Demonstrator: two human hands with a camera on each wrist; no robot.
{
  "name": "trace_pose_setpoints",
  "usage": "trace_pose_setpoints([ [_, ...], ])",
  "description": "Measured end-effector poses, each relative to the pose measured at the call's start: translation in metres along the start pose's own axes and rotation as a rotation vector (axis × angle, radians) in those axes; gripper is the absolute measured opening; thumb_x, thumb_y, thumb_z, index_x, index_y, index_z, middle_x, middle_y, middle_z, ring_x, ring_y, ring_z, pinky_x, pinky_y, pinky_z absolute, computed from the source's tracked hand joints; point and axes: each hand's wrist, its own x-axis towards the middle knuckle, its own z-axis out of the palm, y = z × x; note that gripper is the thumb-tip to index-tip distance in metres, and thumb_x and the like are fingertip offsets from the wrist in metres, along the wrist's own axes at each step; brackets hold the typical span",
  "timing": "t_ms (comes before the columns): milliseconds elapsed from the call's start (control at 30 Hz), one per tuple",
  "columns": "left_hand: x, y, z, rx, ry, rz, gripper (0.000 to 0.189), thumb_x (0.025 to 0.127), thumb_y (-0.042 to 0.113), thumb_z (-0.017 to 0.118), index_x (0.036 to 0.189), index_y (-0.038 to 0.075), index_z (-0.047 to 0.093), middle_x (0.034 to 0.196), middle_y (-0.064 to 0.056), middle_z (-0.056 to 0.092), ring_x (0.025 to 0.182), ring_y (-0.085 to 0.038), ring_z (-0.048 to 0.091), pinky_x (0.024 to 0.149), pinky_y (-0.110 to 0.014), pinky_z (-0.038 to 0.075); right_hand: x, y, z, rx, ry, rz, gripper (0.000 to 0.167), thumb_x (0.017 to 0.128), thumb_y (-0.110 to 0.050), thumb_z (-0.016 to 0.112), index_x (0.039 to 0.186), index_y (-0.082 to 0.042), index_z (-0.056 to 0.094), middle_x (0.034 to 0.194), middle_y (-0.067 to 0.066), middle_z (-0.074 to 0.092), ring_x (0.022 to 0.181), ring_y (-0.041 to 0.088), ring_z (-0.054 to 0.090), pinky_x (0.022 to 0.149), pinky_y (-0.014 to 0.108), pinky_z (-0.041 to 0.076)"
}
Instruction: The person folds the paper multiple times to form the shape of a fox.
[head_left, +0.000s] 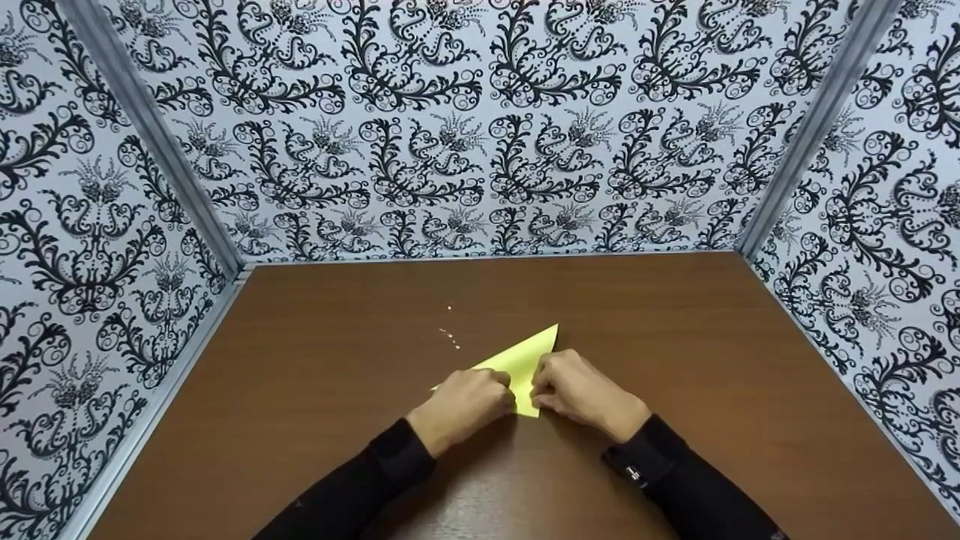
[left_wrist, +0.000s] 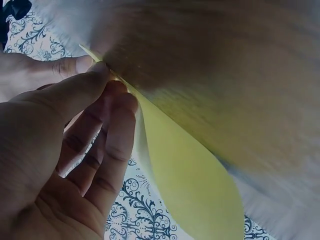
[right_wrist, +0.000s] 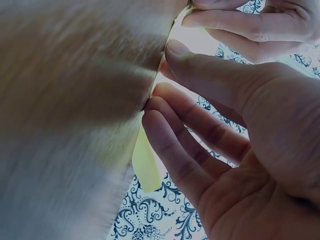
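Observation:
A sheet of yellow paper (head_left: 529,360), folded to a point at its far corner, lies at the middle of the brown table. My left hand (head_left: 465,399) pinches its near left part between thumb and curled fingers. At the right edge, my right hand (head_left: 581,386) grips the paper with thumb and fingertips. In the left wrist view the yellow paper (left_wrist: 185,165) bows up off the tabletop beside the fingers. The right wrist view has a strip of paper (right_wrist: 146,167) past the fingertips; the hand hides the rest.
Several small pale specks (head_left: 450,339) lie on the wooden table (head_left: 337,322) beyond the paper, to the left. Walls (head_left: 450,150) with black scroll patterns on white close off the back and both sides, with grey metal strips (head_left: 161,142) at the corners.

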Motion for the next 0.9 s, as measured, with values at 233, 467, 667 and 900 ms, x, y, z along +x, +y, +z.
trace_pose_setpoints([
  [233, 0.0, -0.007, -0.003, -0.177, -0.043, -0.067, 0.01, 0.103, 0.024, 0.091, 0.094, 0.02, 0.089, 0.094, 0.004, 0.079, 0.074, -0.005, 0.063, 0.066, -0.029, 0.063, -0.002, 0.0, 0.0, -0.005, -0.005, 0.021, 0.013, 0.093, -0.002, 0.097, 0.087, -0.012, 0.091, 0.088, -0.001, 0.082, 0.081, 0.005, 0.073, 0.073, 0.019, 0.058],
  [467, 0.008, -0.024, -0.018, -0.25, 0.026, -0.119, 0.005, 0.104, 0.018, 0.09, 0.107, 0.018, 0.094, 0.101, 0.001, 0.083, 0.091, -0.015, 0.08, 0.081, -0.033, 0.069, -0.001, 0.001, -0.004, -0.01, 0.006, -0.001, 0.016, 0.092, -0.001, 0.097, 0.084, -0.013, 0.089, 0.084, -0.002, 0.078, 0.077, 0.002, 0.066, 0.071, 0.019, 0.056],
  [667, 0.013, -0.036, -0.027, -0.277, 0.048, -0.142, 0.008, 0.105, 0.017, 0.089, 0.112, 0.015, 0.094, 0.107, -0.001, 0.086, 0.102, -0.022, 0.078, 0.086, -0.038, 0.071, 0.0, 0.002, -0.005, -0.014, 0.002, 0.013, 0.014, 0.092, -0.001, 0.096, 0.088, -0.013, 0.091, 0.087, -0.002, 0.08, 0.08, 0.005, 0.071, 0.073, 0.019, 0.058],
  [900, 0.011, -0.043, -0.022, -0.204, 0.025, -0.063, 0.007, 0.107, 0.015, 0.087, 0.104, 0.018, 0.093, 0.111, 0.001, 0.087, 0.106, -0.022, 0.078, 0.087, -0.038, 0.07, 0.0, 0.0, -0.002, -0.026, -0.005, 0.012, 0.012, 0.092, -0.001, 0.097, 0.089, -0.011, 0.092, 0.09, 0.0, 0.083, 0.083, 0.008, 0.075, 0.075, 0.02, 0.061],
])
